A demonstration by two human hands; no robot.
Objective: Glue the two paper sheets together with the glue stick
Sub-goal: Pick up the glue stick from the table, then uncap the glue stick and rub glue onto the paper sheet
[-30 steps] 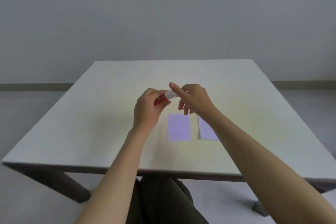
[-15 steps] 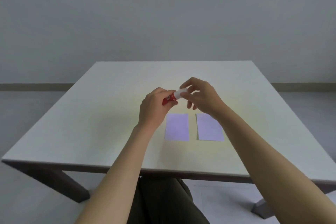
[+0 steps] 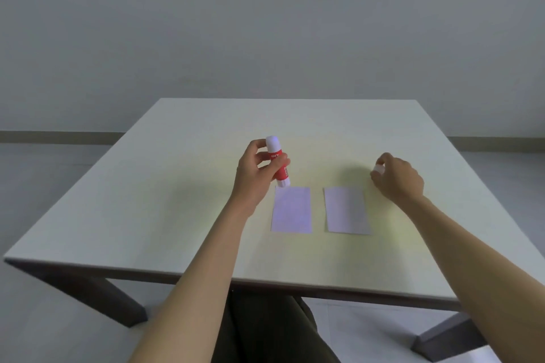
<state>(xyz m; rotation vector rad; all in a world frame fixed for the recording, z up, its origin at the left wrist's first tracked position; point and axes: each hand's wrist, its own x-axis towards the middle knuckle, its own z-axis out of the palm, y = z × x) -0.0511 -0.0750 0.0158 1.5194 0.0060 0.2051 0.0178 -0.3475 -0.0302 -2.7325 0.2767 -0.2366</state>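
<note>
- Since the earlier frames, both hands have separated: the right hand [image 3: 396, 178] has carried the white cap [image 3: 378, 169] off toward 3 o'clock, and the left hand [image 3: 255, 174] has tipped the glue stick [image 3: 277, 161] from lying sideways to nearly upright.
- Desk [image 3: 177, 186]: pale, square top, filling the middle of the view, dark legs below.
- Left paper sheet [image 3: 291, 209]: flat on the desk near centre, pale lilac, long side running 12 to 6 o'clock.
- Right paper sheet [image 3: 346, 211]: just beside the first at 3 o'clock, a narrow gap between them, not touching.
- Left hand: fingers curled shut around the red glue stick, whose uncapped white tip points to 12 o'clock; its base hangs over the left sheet's far corner.
- Right hand: above the desk at 1 o'clock from the right sheet, fingertips pinched closed on the small cap.
</note>
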